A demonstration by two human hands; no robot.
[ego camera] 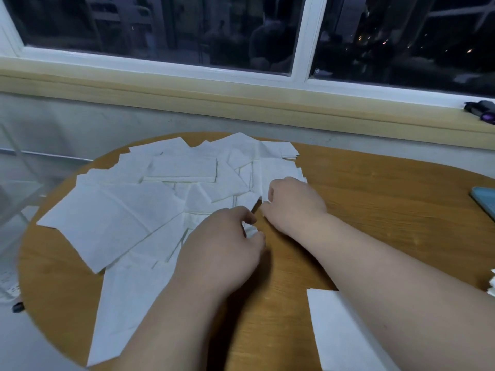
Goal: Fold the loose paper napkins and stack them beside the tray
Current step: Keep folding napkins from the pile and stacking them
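Observation:
Several loose white paper napkins (120,215) lie spread and overlapping across the left and far part of the round wooden table (375,199). My left hand (222,247) sits at the pile's right edge, its fingers and thumb pinching a corner of a napkin (250,231). My right hand (292,202) is just to the right, fingers curled onto the edge of another napkin (270,170) in the pile. One more white napkin (337,333) lies flat at the near right, partly under my right forearm. No tray is in view.
A window sill (241,103) and wall run behind the table. A blue phone (484,199) lies at the table's right edge. Crumpled white paper (492,285) shows at the far right. A clear plastic item (16,199) stands off the table's left side.

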